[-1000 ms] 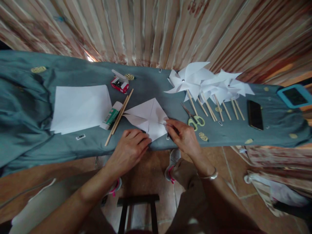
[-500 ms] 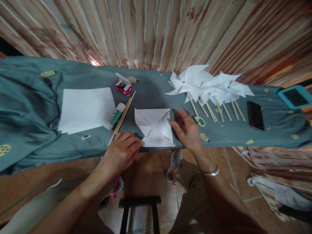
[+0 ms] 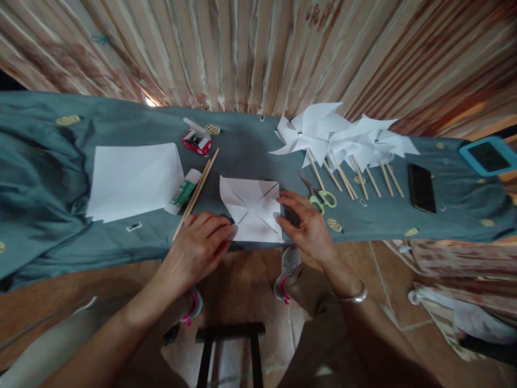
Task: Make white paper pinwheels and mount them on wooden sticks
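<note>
Here, the slit paper square (image 3: 253,206) between left fingers (image 3: 218,222) and right fingers (image 3: 291,198).

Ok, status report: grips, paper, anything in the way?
Left grip at near-left corner of slit paper. Right grip at its right edge. Sticks beside left grip, off paper.

Across the long blue-green cloth (image 3: 250,145) I see paper (image 3: 135,180), glue (image 3: 183,192), sticks (image 3: 201,185), a red box (image 3: 197,143), a cut square (image 3: 254,215), scissors (image 3: 320,194), pinwheels (image 3: 319,129), a phone (image 3: 421,188) and a blue-rimmed device (image 3: 489,156).
</note>
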The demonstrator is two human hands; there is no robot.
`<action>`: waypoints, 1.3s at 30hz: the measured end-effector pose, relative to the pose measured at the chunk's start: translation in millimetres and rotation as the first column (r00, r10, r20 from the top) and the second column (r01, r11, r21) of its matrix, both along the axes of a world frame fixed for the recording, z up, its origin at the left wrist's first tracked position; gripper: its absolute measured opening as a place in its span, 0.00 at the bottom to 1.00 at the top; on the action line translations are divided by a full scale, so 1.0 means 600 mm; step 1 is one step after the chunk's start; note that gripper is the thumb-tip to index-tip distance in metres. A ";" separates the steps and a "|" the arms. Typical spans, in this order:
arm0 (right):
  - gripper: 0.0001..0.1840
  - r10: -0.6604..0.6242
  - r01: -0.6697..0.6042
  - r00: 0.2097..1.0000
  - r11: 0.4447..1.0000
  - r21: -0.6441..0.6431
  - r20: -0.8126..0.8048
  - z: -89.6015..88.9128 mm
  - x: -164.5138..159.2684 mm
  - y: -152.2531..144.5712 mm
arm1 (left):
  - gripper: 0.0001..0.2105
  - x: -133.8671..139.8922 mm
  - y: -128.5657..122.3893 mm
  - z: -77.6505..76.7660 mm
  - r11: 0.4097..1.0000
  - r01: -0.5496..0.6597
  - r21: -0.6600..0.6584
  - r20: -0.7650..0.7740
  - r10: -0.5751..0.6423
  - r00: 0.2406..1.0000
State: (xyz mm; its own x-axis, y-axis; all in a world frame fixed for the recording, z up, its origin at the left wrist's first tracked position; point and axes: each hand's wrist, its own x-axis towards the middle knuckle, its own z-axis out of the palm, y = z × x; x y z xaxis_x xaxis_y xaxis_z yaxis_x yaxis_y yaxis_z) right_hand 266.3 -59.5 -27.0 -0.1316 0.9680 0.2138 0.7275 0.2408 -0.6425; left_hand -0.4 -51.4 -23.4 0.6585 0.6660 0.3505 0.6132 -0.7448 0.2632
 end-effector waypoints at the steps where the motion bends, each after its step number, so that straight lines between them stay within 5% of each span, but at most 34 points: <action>1: 0.19 0.042 -0.042 0.999 0.999 -0.006 0.019 0.001 -0.001 -0.005 | 0.09 0.008 -0.007 -0.001 1.000 0.018 -0.010 0.001 -0.018 1.000; 7: 0.26 0.195 -0.193 0.981 0.978 -0.084 0.019 -0.005 -0.003 -0.020 | 0.13 0.041 -0.028 -0.013 0.992 0.112 -0.053 0.002 -0.112 0.994; 15: 0.02 0.081 -0.091 0.992 0.990 -0.109 -0.094 0.002 0.003 -0.014 | 0.08 0.051 -0.022 -0.016 0.997 0.078 0.002 -0.027 -0.078 0.997; 25: 0.20 0.126 -0.175 0.965 0.963 -0.204 -0.232 0.005 0.005 -0.016 | 0.08 0.041 -0.020 -0.013 0.999 0.036 0.036 0.072 -0.039 0.997; 32: 0.05 0.069 -0.196 0.883 0.953 -0.230 -0.463 -0.003 -0.012 -0.011 | 0.09 0.044 -0.023 -0.010 0.999 0.054 -0.001 0.046 -0.054 0.997; 39: 0.09 0.063 -0.140 0.906 0.978 -0.156 -0.419 -0.003 -0.033 -0.007 | 0.11 0.046 -0.001 0.003 1.000 0.010 0.011 0.071 -0.010 0.997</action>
